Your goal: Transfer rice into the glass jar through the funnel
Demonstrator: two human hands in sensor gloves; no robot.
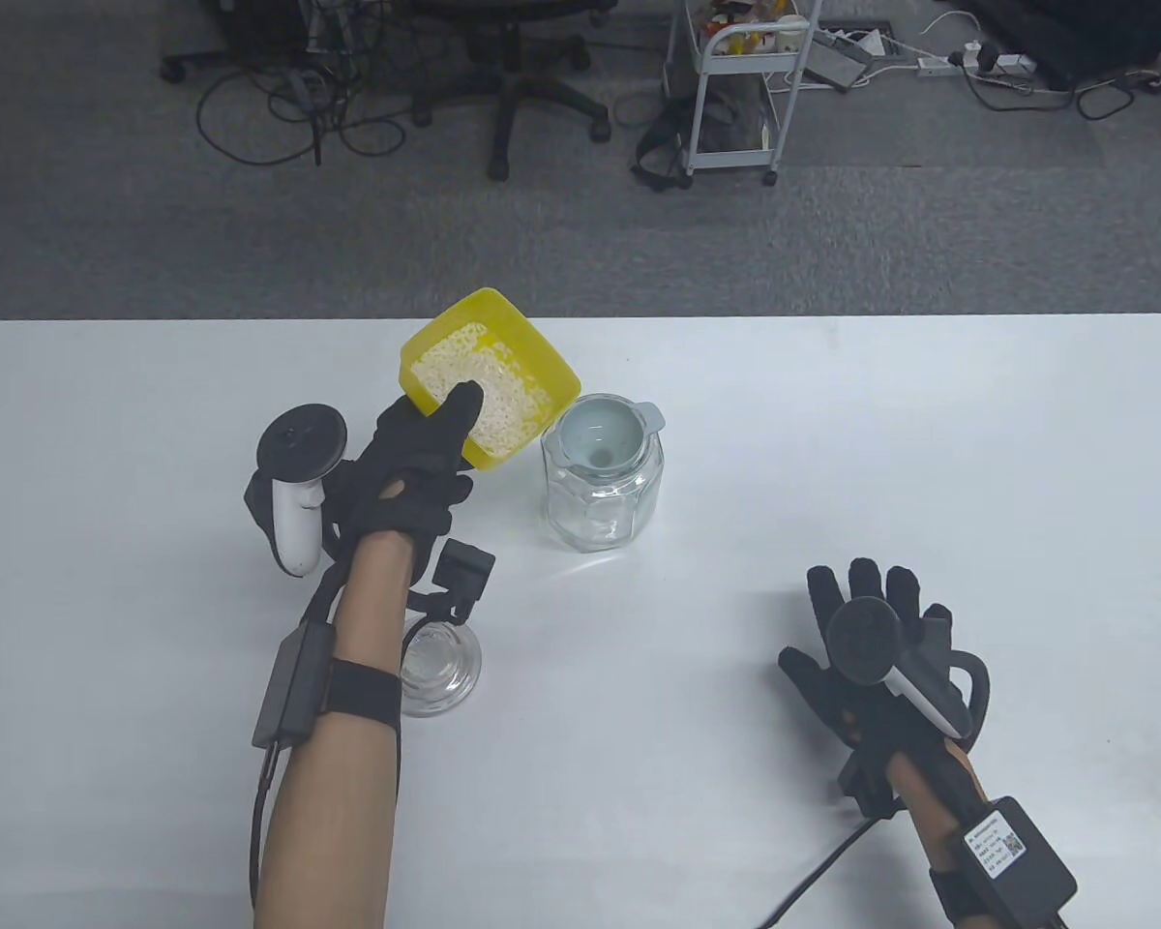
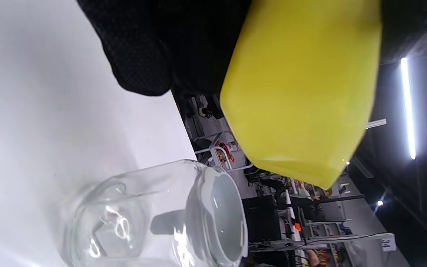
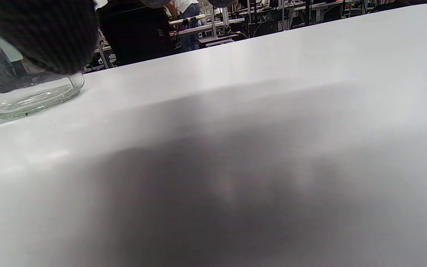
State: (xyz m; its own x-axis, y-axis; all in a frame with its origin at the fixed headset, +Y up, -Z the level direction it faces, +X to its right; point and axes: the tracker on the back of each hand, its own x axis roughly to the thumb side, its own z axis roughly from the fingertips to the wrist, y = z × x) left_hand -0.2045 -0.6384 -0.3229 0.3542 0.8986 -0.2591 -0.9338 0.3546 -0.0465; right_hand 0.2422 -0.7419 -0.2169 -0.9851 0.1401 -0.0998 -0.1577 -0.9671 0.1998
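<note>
Right hand (image 1: pixel 871 658): flat on table (image 1: pixel 832 435), fingers spread, empty. Left hand (image 1: pixel 416 464): fingers grip rice tub (image 1: pixel 532 363), tilted, at jar's (image 1: pixel 602 508) ten o'clock; funnel (image 1: pixel 605 435) seated.

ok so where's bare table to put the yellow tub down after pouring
Widest bare patch: right of the glass jar and beyond the right hand, out to the table edge. The far left, past the left hand, is bare too. Crowded: near the left forearm, where the glass lid lies, and around the jar with its funnel and the yellow tub.
</note>
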